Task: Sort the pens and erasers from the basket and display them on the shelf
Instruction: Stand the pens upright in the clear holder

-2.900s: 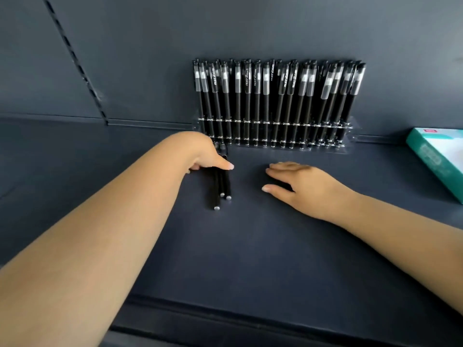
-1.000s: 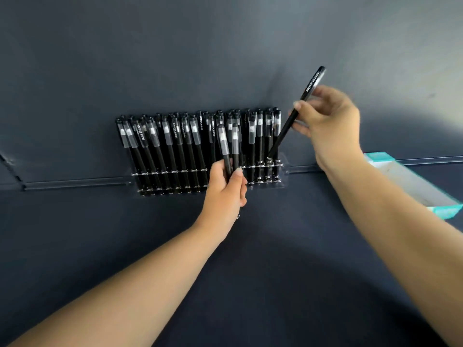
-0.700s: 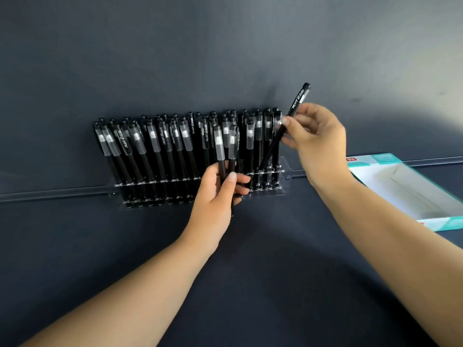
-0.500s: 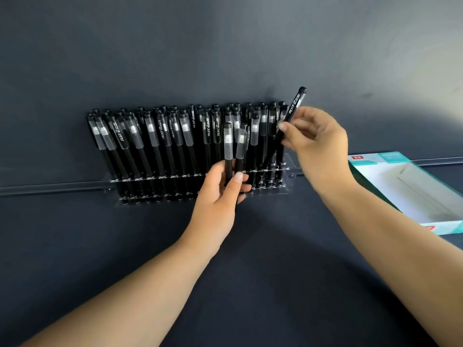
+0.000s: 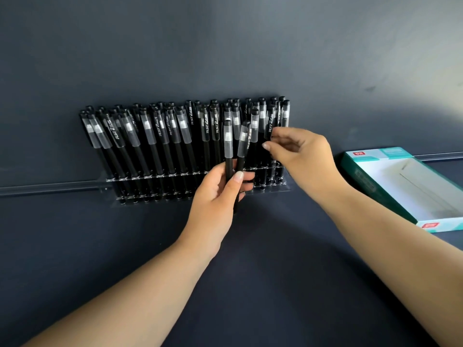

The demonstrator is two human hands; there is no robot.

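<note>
Left fingers (image 5: 246,177) grip two pens (image 5: 234,146) | right hand (image 5: 300,156) pinches racked pen (image 5: 270,126)

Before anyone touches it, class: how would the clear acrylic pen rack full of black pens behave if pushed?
The clear acrylic pen rack looks rigid, so it would probably slide rather than flex. Its tall black pens lean at differing angles, so they seem loose and would likely rattle or tilt. The loaded rack probably resists tipping.
</note>
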